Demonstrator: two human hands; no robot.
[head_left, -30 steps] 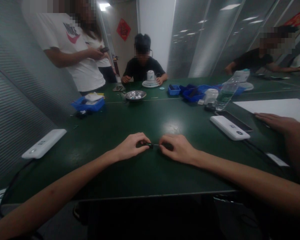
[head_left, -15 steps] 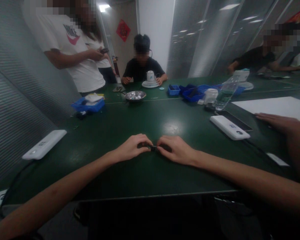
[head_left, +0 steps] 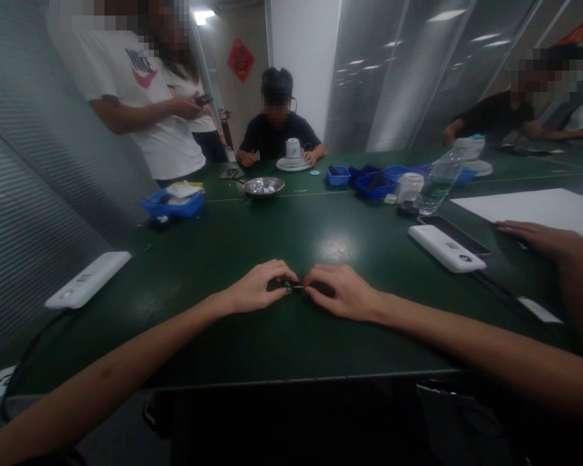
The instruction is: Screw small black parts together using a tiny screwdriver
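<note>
My left hand (head_left: 261, 286) rests low over the green table (head_left: 252, 349), thumb and fingers pinching a small green piece (head_left: 288, 287), perhaps a bit of circuit board. Facing it, my right hand (head_left: 344, 291) pinches a thin, light-coloured sliver (head_left: 298, 287) that reaches across the narrow gap towards the green piece. Whether the two parts touch or are joined I cannot tell. Both hands are closed at the fingertips, and the fingers partly hide what they hold.
White power banks (head_left: 88, 279) (head_left: 445, 248) lie on both sides, cabled. At right are a phone (head_left: 454, 234), a bottle (head_left: 440, 184), white paper (head_left: 544, 207) and another person's hand (head_left: 544, 239). Farther back are a metal dish (head_left: 263, 188), blue trays (head_left: 175, 204) and a person (head_left: 279, 133) with a small fan.
The dark part between my fingertips now shows green and sits closer to my left fingers. More of the thin sliver is exposed. My hands have barely moved.
</note>
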